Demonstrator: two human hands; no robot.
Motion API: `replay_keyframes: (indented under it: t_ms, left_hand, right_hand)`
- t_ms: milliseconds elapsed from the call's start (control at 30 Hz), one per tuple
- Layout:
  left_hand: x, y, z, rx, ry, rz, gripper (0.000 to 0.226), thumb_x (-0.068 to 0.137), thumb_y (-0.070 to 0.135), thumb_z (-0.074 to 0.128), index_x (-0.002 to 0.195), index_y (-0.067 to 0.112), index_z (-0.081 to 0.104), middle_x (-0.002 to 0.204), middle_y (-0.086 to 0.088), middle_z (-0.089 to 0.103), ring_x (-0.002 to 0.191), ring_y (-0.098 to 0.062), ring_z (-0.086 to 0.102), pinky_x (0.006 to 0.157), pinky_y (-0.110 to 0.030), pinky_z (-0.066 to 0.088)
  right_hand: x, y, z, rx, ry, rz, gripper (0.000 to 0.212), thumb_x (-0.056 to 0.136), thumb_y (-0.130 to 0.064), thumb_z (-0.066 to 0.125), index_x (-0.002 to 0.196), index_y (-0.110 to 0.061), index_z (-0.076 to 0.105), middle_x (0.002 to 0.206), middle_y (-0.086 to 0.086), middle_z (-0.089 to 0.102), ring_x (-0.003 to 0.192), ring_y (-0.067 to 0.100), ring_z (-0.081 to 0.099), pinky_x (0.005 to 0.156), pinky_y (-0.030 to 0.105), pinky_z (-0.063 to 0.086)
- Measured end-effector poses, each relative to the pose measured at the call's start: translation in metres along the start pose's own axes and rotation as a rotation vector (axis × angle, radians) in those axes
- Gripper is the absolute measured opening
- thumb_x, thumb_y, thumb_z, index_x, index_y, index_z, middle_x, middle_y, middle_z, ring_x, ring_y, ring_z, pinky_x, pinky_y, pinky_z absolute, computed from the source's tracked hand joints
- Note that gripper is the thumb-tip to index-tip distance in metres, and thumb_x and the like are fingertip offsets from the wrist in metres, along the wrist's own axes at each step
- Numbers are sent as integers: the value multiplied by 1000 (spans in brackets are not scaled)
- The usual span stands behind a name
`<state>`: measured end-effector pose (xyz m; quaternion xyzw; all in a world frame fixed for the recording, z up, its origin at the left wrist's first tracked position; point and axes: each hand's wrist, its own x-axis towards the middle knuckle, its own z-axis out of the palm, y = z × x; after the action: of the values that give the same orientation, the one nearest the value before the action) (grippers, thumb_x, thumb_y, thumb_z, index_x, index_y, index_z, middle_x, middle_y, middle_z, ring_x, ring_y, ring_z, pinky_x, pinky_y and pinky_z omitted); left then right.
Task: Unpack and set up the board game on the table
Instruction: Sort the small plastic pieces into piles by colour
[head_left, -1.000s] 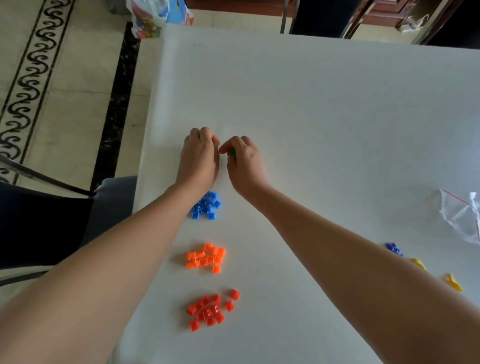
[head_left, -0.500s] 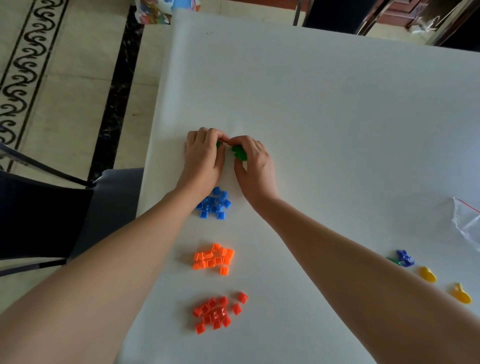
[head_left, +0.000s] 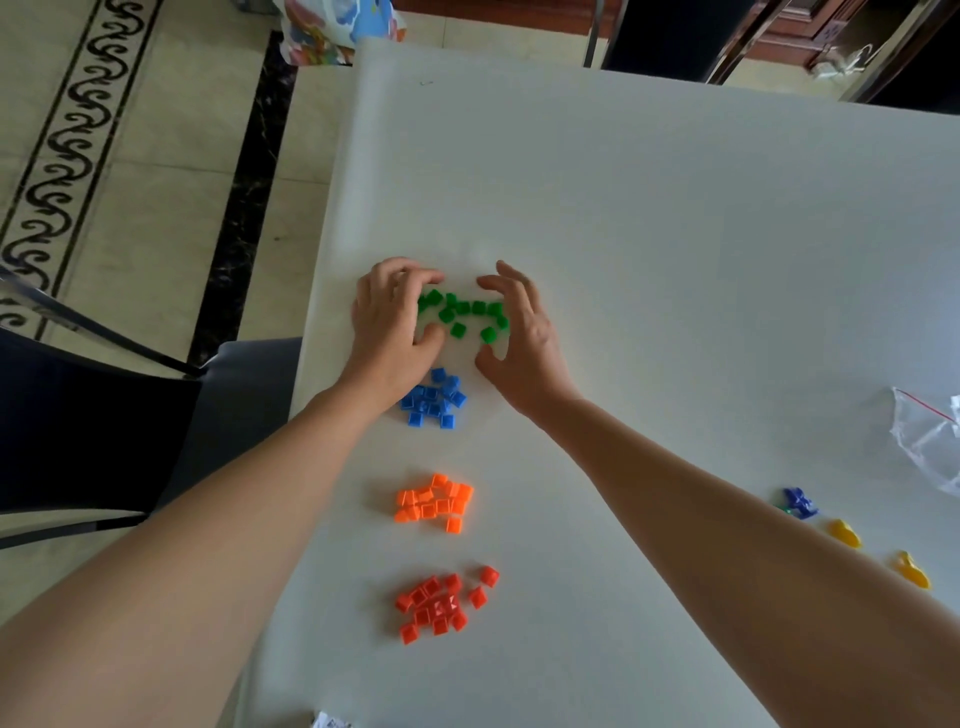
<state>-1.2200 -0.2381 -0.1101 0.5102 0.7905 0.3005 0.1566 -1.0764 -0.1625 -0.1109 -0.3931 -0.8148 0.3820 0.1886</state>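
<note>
Several small green plastic pieces lie loose on the white table between my hands. My left hand sits at their left with relaxed, slightly curved fingers, its fingertips at the pieces' edge. My right hand cups their right side, fingers spread and holding nothing. Closer to me along the table's left side lie a blue pile, an orange pile and a red pile.
At the right lie a blue figure, two yellow figures and a clear plastic bag. A dark chair stands left of the table. A colourful bag lies on the floor beyond the far edge.
My hands were bunched together over the green pieces. They have opened and drawn apart, and the green pieces now lie spread on the table between them.
</note>
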Motion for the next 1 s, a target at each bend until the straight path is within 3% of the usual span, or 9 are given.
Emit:
replay_keyframes:
  t_ms: [67, 133, 200, 267, 500, 800, 933, 1000]
  left_hand:
    - [-3, -1, -7, 45, -4, -38, 53, 74, -1, 58, 125, 11, 53, 127, -15, 38, 117, -29, 37, 99, -34, 29]
    - [-6, -4, -13, 79, -14, -60, 57, 71, -11, 52, 125, 7, 52, 124, -19, 36, 110, -32, 42, 92, -38, 40]
    - [-8, -5, -16, 76, -37, -117, 58, 72, -14, 51, 127, 6, 50, 125, -19, 34, 97, -30, 49, 78, -32, 42]
    - [-8, -4, -17, 83, -69, -175, 58, 75, -9, 56, 130, 6, 47, 128, -17, 32, 86, -27, 51, 74, -28, 39]
    - [4, 2, -17, 54, -187, -199, 65, 82, 2, 65, 142, 8, 40, 131, -12, 40, 101, -28, 56, 94, -31, 43]
    - [2, -1, -15, 34, -143, -117, 49, 84, 2, 65, 131, 11, 55, 119, -11, 52, 101, -25, 58, 89, -26, 44]
    - [-2, 4, -20, 69, -151, -132, 55, 83, 0, 64, 135, 15, 51, 123, -12, 46, 100, -26, 57, 86, -23, 41]
    - [-6, 10, -23, 93, -136, -142, 58, 82, -1, 62, 136, 15, 49, 124, -14, 43, 97, -27, 57, 84, -25, 41]
  right_hand:
    - [-4, 1, -7, -103, -3, 34, 74, 65, 3, 62, 136, -12, 44, 147, 8, 32, 133, 24, 34, 102, 29, 31]
    - [-7, 3, -11, -187, 15, 90, 79, 63, 0, 62, 138, -12, 41, 140, 10, 33, 125, 27, 36, 99, 33, 35]
    - [-10, 4, -13, -156, 20, 178, 78, 66, 3, 59, 140, -9, 38, 130, 11, 33, 110, 25, 43, 93, 34, 43]
    - [-8, 2, -13, -109, 11, 261, 74, 72, 7, 54, 142, -8, 35, 128, 10, 35, 100, 19, 45, 82, 27, 44]
    - [12, -15, 6, -86, -104, 184, 62, 79, 13, 49, 140, -1, 44, 125, 17, 45, 111, 30, 52, 85, 15, 36]
    - [18, -19, 14, -72, -98, 127, 51, 76, 10, 57, 126, -2, 59, 115, 18, 48, 93, 31, 56, 74, 19, 38]
    - [10, -21, 10, -1, -66, 159, 58, 76, 13, 53, 131, -5, 50, 121, 15, 40, 99, 28, 54, 78, 29, 49]
    - [1, -20, 3, 23, -45, 170, 61, 76, 13, 53, 134, -6, 45, 120, 13, 38, 93, 23, 52, 75, 26, 50]
